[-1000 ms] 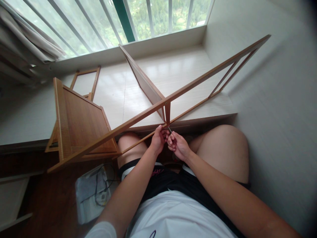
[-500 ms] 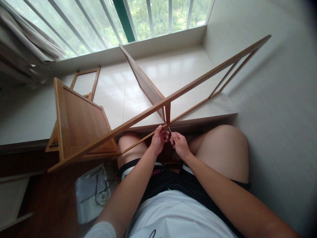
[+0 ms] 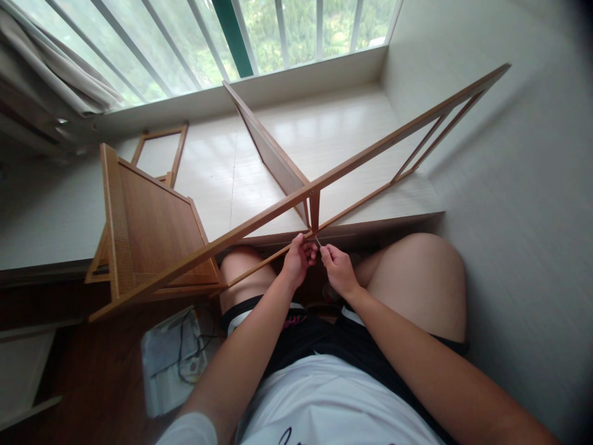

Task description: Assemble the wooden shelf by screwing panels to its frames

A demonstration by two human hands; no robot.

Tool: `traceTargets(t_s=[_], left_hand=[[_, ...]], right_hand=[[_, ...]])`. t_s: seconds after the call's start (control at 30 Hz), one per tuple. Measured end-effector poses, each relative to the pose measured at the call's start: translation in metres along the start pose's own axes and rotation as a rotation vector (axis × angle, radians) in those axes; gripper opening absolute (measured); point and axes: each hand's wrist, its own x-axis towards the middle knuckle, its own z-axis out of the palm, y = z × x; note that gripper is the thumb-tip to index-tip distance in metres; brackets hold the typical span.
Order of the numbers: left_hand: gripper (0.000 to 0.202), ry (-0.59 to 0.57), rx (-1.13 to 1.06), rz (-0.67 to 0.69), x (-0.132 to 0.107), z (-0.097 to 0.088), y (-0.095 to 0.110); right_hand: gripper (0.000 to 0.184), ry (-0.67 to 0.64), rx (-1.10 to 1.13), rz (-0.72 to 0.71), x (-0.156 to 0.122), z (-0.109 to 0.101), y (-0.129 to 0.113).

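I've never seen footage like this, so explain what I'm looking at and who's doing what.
There's no machine, just a person working bare-handed, filmed by a camera worn on their head. The right hand grips a thin metallic tool, its tip near a crosspiece of a long wooden frame. The left hand is close by, at the frame's lower rail; its grip is hard to tell. Part of the frame reaches over a pale window ledge, where a smaller wooden frame also shows.
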Motion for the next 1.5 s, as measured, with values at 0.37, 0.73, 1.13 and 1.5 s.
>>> traceTargets(t_s=[0.37,0.73,1.13,1.5], left_hand=[[0.043,-0.013,0.007,-0.001,0.000,-0.001,0.000],[0.043,0.009,-0.022,0.003,0.002,-0.002,-0.003],[0.043,-0.018,0.006,0.006,0.002,-0.001,-0.001],[0.042,-0.020,0.010,0.021,0.002,-0.002,-0.002]], right_hand=[[0.037,-0.113,0.517,0.247,0.002,0.004,-0.002],[0.036,-0.292,1.208,0.511,-0.004,0.006,-0.008],[0.036,-0.080,0.797,0.340,-0.005,0.016,0.001],[0.040,0.007,0.413,0.133,0.000,0.013,0.009]])
